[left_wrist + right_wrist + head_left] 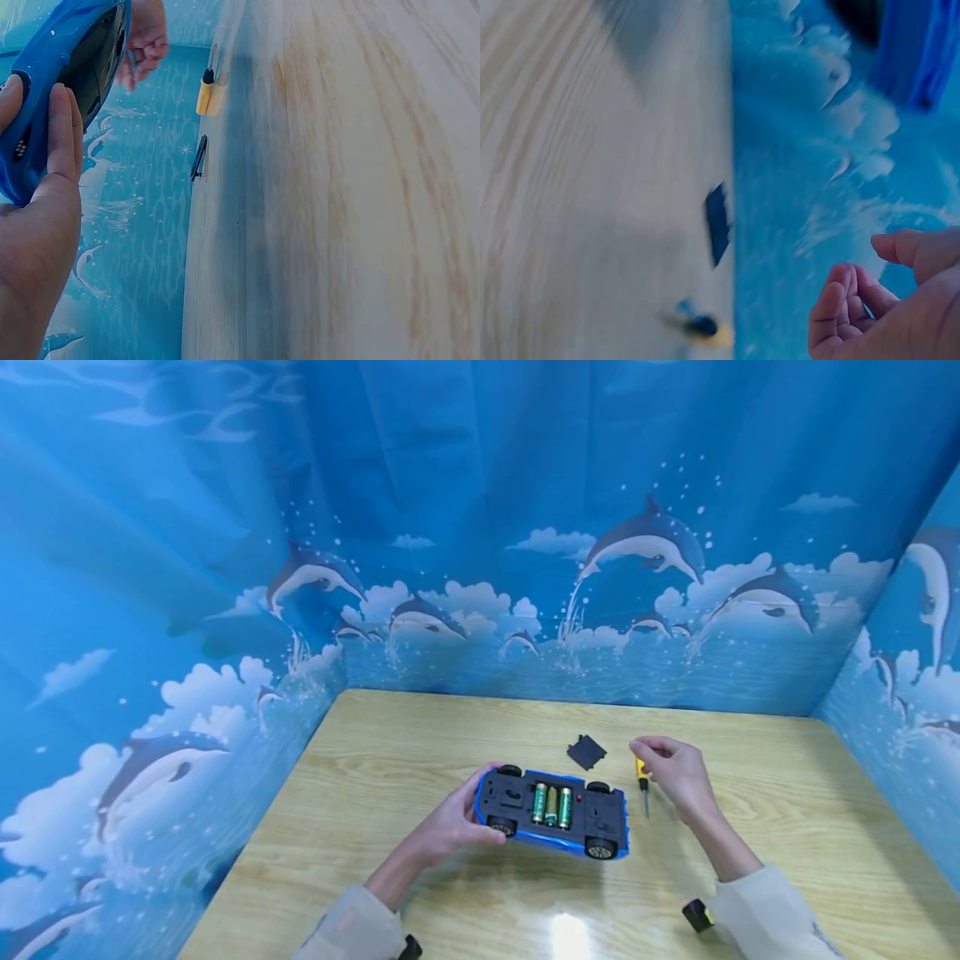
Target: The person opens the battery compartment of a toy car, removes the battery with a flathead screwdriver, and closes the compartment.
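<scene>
Wood-grain table (390, 727), dolphin-print curtain (465, 485) around. Toy car (588, 814) held above table, underside showing in head view, long axis left-right, right end slightly lower. Glossy blue body, black plastic base, three green cylindrical batteries (551, 806). Left hand (450, 827) grips car's left end; right hand (678, 777) near yellow screwdriver (643, 785), fingers loosely bent, thumb apart.

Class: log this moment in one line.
left hand: holds toy car | right hand: empty | batteries: three, in car | black cover, screwdriver: on table
</scene>
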Available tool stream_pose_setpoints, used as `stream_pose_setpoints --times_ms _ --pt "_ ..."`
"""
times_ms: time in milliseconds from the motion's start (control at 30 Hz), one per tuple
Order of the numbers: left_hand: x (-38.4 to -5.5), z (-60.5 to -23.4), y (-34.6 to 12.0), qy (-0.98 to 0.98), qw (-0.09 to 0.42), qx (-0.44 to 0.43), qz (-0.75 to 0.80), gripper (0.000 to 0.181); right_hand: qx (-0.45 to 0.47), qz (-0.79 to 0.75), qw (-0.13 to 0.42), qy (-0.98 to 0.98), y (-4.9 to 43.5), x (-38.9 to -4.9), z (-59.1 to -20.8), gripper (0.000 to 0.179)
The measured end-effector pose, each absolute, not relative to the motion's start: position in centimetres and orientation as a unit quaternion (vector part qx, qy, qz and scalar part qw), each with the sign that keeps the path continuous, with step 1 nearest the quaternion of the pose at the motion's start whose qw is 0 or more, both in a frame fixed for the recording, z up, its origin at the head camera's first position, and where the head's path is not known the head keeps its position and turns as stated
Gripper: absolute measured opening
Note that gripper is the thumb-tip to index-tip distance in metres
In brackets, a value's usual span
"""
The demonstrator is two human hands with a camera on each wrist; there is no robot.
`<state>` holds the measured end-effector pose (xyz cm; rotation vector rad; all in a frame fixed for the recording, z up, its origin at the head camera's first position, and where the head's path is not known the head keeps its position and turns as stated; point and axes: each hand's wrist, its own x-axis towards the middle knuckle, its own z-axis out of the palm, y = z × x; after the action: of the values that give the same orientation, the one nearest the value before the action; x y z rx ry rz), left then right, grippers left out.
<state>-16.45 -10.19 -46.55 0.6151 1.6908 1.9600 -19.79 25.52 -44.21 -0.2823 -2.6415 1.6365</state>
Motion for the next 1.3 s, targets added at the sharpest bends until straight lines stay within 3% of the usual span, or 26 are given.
stream_pose_setpoints --times_ms 267,700,1300 --pt "-16.4 -46.4 -10.2 0.615 0.235 0.225 0.719 0.101 -0.021 0.536 0.019 -0.843 22.4 -17.7 -41.9 0.047" --pt "-16.5 -46.5 -10.0 0.618 0.234 0.233 0.713 0.100 0.094 0.481 0.068 -0.869 18.1 -15.6 -41.5 0.021" --pt "-16.7 -46.7 -9.7 0.621 0.233 0.244 0.707 0.098 0.157 0.425 0.149 -0.879 15.8 -14.6 -42.1 0.013"
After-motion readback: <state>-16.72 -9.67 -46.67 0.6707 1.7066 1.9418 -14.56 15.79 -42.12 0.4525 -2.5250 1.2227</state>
